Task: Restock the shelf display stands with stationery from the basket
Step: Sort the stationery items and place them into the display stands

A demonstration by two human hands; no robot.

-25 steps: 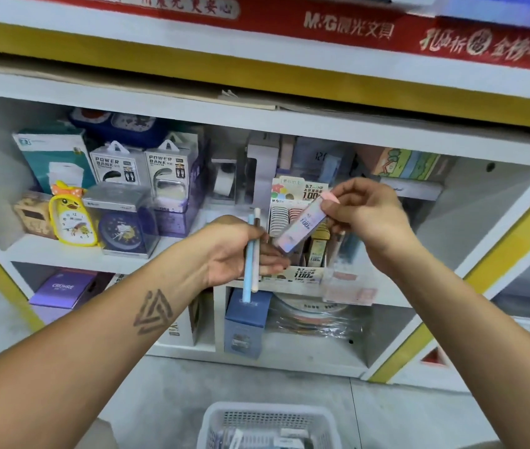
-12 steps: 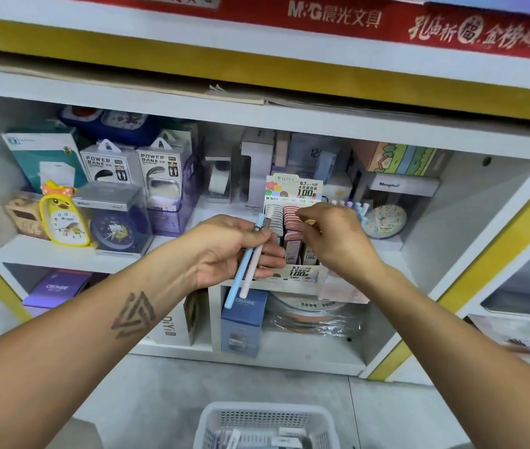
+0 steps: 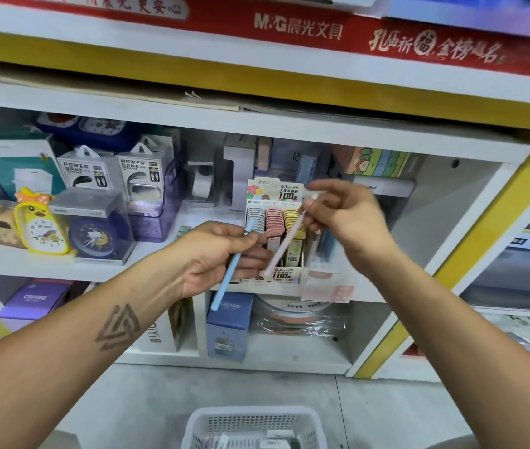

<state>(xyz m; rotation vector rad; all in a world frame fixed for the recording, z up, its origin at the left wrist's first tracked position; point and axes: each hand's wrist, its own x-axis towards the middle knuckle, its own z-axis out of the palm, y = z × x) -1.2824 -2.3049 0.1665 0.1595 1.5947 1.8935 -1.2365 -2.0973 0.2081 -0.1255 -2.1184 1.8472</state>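
At frame centre the left hand (image 3: 215,254) grips a blue pen (image 3: 232,265); the right hand (image 3: 344,218) pinches a pink pen (image 3: 284,243). Best slot it upright into the display stand (image 3: 276,234). The basket (image 3: 254,427) sits bottom centre.

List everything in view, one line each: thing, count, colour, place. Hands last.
lead refill display stand: one, white card with grey, pink and yellow cases, middle shelf, centre
blue pen: one, light blue, in the left hand
pink pen: one, pale pink, in the right hand, before the stand
basket: one, white, floor at bottom centre
power bank boxes: two, white and clear, middle shelf, left
duck alarm clock: one, yellow, middle shelf, far left
boxed alarm clock: one, dark blue in clear case, beside the duck clock
blue box: one, lower shelf, centre
purple box: one, lower shelf, left
left hand: grips the blue pen
right hand: pinches the pink pen's upper end
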